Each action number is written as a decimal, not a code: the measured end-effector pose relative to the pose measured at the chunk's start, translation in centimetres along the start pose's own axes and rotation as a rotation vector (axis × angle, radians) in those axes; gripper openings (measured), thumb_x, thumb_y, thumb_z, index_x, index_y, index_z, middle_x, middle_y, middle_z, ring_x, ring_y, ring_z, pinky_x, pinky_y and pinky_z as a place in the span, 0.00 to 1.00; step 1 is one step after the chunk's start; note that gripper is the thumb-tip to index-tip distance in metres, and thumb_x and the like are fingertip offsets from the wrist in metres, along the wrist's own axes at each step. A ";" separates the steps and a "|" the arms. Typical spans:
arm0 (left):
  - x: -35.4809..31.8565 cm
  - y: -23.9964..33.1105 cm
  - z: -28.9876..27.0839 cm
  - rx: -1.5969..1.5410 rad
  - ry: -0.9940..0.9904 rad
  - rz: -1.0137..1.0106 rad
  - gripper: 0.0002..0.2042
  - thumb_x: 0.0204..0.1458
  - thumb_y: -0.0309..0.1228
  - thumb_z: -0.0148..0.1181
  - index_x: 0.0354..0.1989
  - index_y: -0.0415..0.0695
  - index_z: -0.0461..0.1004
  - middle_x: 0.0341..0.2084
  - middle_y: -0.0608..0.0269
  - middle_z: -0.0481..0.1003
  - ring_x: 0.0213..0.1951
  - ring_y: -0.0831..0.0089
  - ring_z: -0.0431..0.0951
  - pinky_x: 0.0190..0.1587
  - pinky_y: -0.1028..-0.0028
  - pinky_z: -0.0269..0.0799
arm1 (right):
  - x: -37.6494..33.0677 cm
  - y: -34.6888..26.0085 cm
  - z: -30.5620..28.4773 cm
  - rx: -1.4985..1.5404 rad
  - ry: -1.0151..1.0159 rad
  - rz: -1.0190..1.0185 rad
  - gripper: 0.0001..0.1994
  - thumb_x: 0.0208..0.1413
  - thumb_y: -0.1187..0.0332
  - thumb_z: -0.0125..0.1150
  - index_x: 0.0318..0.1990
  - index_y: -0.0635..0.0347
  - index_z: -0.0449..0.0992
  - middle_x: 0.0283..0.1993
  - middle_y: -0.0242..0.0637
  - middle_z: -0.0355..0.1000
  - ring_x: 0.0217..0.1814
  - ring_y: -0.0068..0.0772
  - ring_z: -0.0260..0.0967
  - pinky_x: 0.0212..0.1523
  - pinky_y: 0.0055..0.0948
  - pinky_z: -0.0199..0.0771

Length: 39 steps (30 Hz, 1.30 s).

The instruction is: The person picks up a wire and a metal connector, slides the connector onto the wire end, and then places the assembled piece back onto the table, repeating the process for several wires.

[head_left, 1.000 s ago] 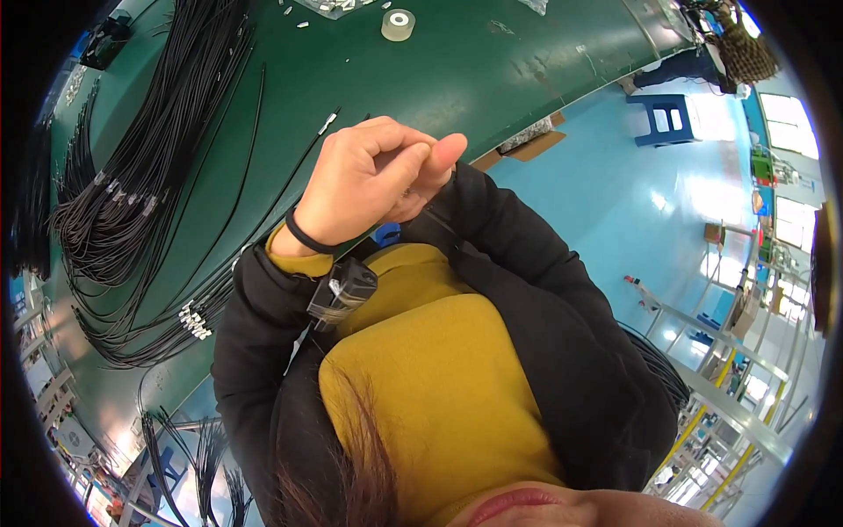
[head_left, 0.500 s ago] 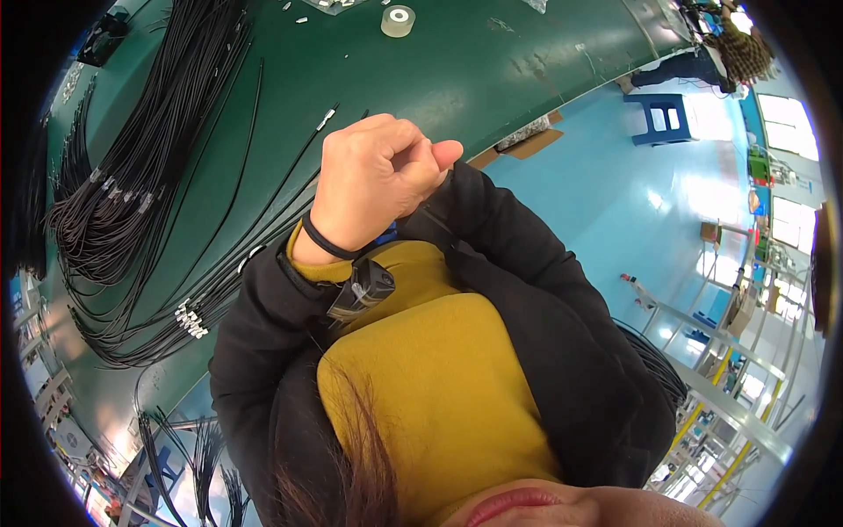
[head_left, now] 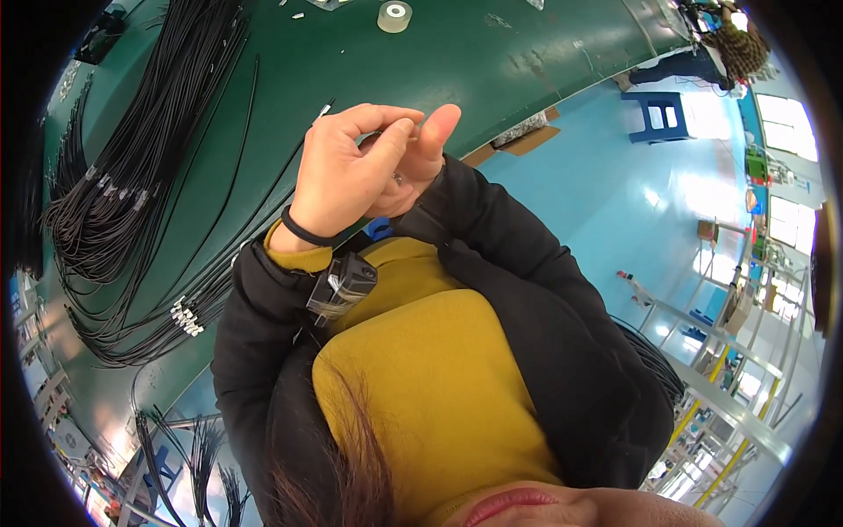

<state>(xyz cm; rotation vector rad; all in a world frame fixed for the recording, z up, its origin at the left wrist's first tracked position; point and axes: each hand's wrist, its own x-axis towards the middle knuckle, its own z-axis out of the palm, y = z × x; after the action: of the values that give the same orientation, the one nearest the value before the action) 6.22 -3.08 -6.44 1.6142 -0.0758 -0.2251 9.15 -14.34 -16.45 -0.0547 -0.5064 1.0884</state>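
My left hand point(head_left: 342, 171), a black band round its wrist, is bent over my right hand in front of my chest. Its thumb and forefinger are closed in a pinch; what lies between them is too small to make out. Behind it my right hand point(head_left: 420, 165) is cupped, thumb raised, its other fingers mostly hidden. A small shiny bit point(head_left: 398, 178) shows in the right palm, its kind unclear. Nearest to the hands, a thin black cable point(head_left: 299, 151) with a pale, metallic-looking tip lies on the green table point(head_left: 299, 53).
A thick bundle of black cables point(head_left: 158, 114) covers the table's left side. White connectors point(head_left: 186, 316) cluster on cables nearer me. A tape roll point(head_left: 394, 16) lies at the far side. Beyond the table edge are a cardboard box point(head_left: 531, 140), a blue stool point(head_left: 657, 117) and another person point(head_left: 733, 53).
My left hand has shifted slightly left and turned, its fingers loosening from a tight curl into a pinch. More of my right palm and raised thumb now shows.
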 end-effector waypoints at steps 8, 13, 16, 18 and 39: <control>0.3 -0.3 0.1 -0.047 -0.060 0.067 0.10 0.55 0.25 0.51 0.38 0.31 0.76 0.12 0.65 0.72 0.14 0.84 0.70 0.19 0.83 0.67 | 0.4 -1.0 2.2 -0.130 0.033 0.082 0.44 0.20 0.20 0.51 0.20 0.62 0.64 0.16 0.26 0.57 0.11 0.15 0.50 0.11 0.11 0.48; 0.2 0.1 0.0 -0.103 -0.109 0.018 0.11 0.55 0.26 0.51 0.38 0.30 0.75 0.12 0.63 0.72 0.14 0.83 0.70 0.17 0.82 0.66 | 0.0 -0.5 0.8 -0.058 -0.056 0.106 0.43 0.21 0.21 0.51 0.20 0.61 0.64 0.15 0.25 0.56 0.11 0.15 0.49 0.12 0.11 0.48; 0.2 -0.2 0.0 -0.099 -0.094 0.032 0.11 0.56 0.26 0.51 0.38 0.29 0.74 0.13 0.61 0.72 0.14 0.82 0.70 0.16 0.82 0.65 | 0.4 -0.4 1.1 -0.054 -0.058 0.094 0.43 0.22 0.21 0.51 0.21 0.62 0.64 0.15 0.24 0.55 0.11 0.14 0.48 0.12 0.11 0.47; 0.3 -0.3 0.0 -0.109 -0.096 0.026 0.11 0.56 0.26 0.52 0.38 0.29 0.74 0.13 0.61 0.72 0.14 0.81 0.70 0.16 0.82 0.65 | -0.3 0.0 2.5 0.145 0.160 0.084 0.43 0.22 0.21 0.51 0.21 0.62 0.64 0.15 0.24 0.55 0.11 0.14 0.48 0.12 0.11 0.47; -0.3 0.8 -0.1 0.054 -0.066 0.045 0.06 0.50 0.23 0.55 0.26 0.33 0.75 0.18 0.61 0.75 0.16 0.83 0.72 0.19 0.83 0.67 | 0.2 -0.2 -0.2 -0.092 -0.114 0.180 0.37 0.28 0.26 0.56 0.28 0.55 0.66 0.17 0.23 0.56 0.14 0.13 0.49 0.15 0.11 0.48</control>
<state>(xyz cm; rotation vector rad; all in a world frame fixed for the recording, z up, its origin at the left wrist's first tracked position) 6.03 -2.94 -5.61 1.6569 -0.1696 -0.2433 9.51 -14.23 -16.47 -0.1216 -0.6636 1.2485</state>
